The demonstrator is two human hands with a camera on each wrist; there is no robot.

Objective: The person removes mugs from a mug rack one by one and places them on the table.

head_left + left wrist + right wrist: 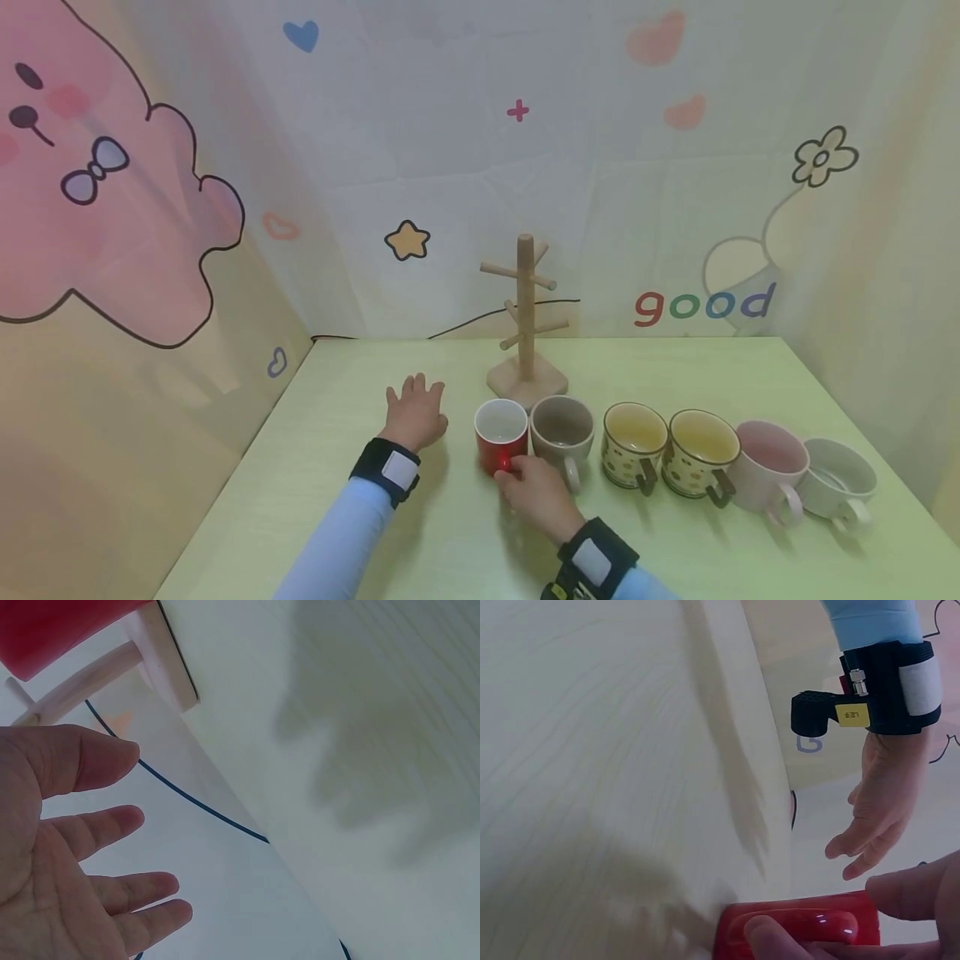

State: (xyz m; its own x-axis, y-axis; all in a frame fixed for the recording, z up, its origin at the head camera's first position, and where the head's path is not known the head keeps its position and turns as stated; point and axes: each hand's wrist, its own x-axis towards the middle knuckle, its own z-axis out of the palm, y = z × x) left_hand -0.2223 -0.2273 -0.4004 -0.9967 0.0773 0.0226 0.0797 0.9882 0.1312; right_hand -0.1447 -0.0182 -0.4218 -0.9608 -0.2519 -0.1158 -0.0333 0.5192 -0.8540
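Note:
A red mug [489,451] with a white inside stands left of the other mugs, its handle toward me. My right hand [542,497] pinches that handle between thumb and fingers; the right wrist view shows them against the red wall [787,909]. Whether the mug touches the table cannot be told. My left hand [415,414] hovers left of the red mug with fingers spread and holds nothing; its palm [52,877] fills the left wrist view's lower left. Close to the red mug's right side is a grey-brown mug [551,452].
Behind the red and grey-brown mugs stands a wooden mug tree [527,317], its pegs bare. Rightward in a row are two yellow patterned mugs [622,467] [686,475], a pink mug [753,485] and a pale grey-white mug [821,497]. A printed cloth [450,150] hangs behind the table.

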